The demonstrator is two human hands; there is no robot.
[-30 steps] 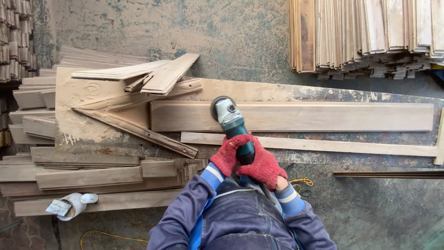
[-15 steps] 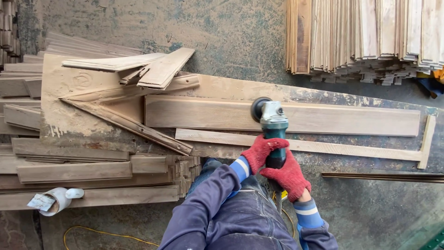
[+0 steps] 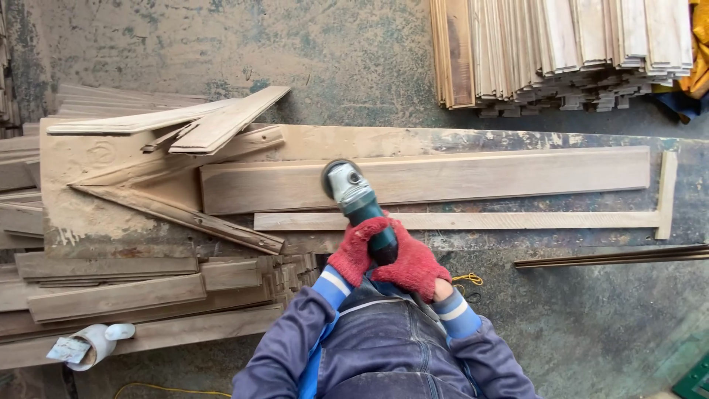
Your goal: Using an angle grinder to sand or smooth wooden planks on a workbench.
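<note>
Both hands grip one tool.

**Operator:** State hand condition.

**Inspector:** Left hand [image 3: 355,250] and right hand [image 3: 412,264], in red gloves, are wrapped closed around the green body of the angle grinder [image 3: 357,199]. No fingers are spread. The grinder head lies ahead of the hands, disc down on the wide plank [image 3: 473,177].

**Operator:** Change since half a second ago?

**Inspector:** The grinder head has travelled back along the plank toward the left-hand side. It sat further toward the right-hand end then; it now stands near where it was one second ago. Judged from this, the pass runs to and fro over the same stretch of board.

**Operator:** Surroundings?

**Inspector:** A narrow strip [image 3: 458,220] lies between the hands and the plank. Stacked boards [image 3: 118,284] lie beyond the left hand; a tape roll [image 3: 92,342] sits nearer the body on that side. A yellow cord [image 3: 467,280] shows just beside the right wrist.
</note>
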